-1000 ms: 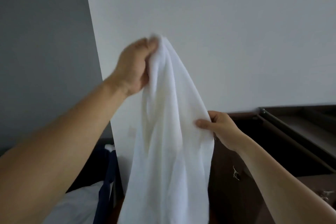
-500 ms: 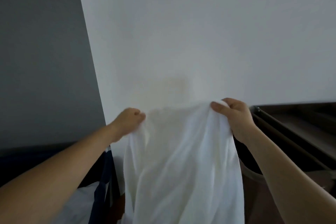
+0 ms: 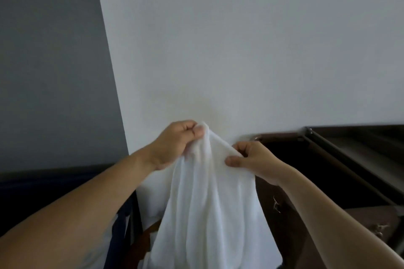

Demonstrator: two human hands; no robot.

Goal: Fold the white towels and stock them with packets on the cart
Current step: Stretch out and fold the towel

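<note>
One white towel [image 3: 207,203] is held up in the air by two hands, in front of a pale wall [image 3: 240,50]. Its top corner is pinched between thumb and curled fingers of the left grip [image 3: 177,144]. A bunched edge, lower and to the right, is pinched by the right grip [image 3: 253,159], with the thumb laid on the cloth. The two grips are near each other but apart, and a short slanted run of towel edge is stretched between them. Below them the towel hangs in long loose folds and is cut off by the bottom of the view.

One dark brown cart [image 3: 349,159] is seen to the right, its top rail running back to the wall; two small metal fittings [image 3: 276,205] are counted on its near side. Whether the towel touches the cart cannot be told. One dark blue frame [image 3: 119,231] is seen low on the left, just beside the hanging cloth. Above the grips only bare wall is seen, with a grey wall [image 3: 43,50] at far left.
</note>
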